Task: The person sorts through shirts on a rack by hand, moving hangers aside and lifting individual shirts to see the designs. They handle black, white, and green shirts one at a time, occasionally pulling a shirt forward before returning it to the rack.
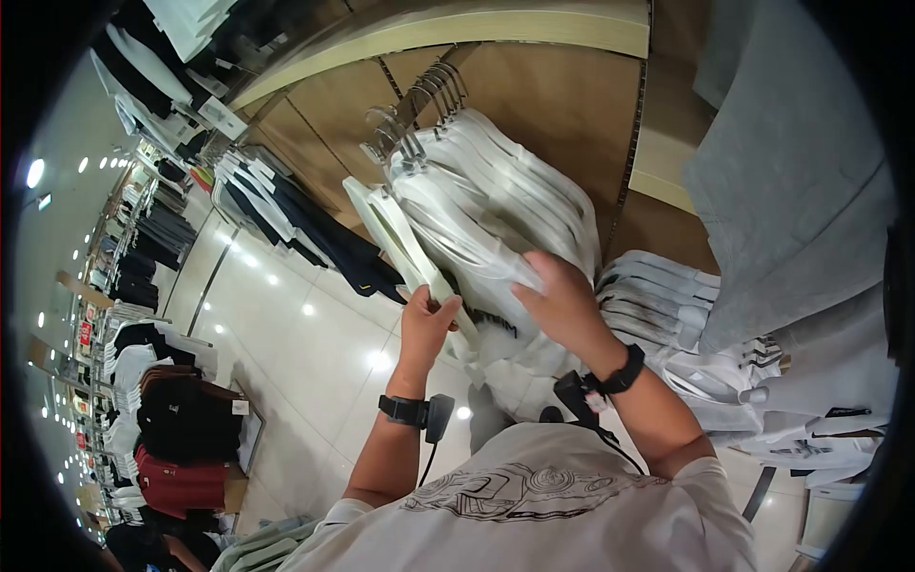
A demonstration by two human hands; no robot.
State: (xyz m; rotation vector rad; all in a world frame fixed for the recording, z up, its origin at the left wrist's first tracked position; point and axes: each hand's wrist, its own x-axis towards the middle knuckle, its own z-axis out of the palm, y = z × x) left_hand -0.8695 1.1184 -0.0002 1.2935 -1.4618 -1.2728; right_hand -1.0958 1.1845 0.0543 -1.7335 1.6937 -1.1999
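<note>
Parting hung garments at the rail [408, 109]
My left hand [429, 316] pinches a cream garment's [393, 229] edge; my right hand [562, 297] grips the white shirt [456, 217], hung beside it before the wooden panel [553, 95]. I'd spread them gently, cloth slack, so the hangers [410, 153] don't twist. Dark clothes [329, 236] hang close at left; packed shirts [648, 291] crowd the right.

A clothes shop: shirts [548, 186] hang below the shelf [534, 30] edge; red signs [86, 333] show among rows of garments [181, 415].
</note>
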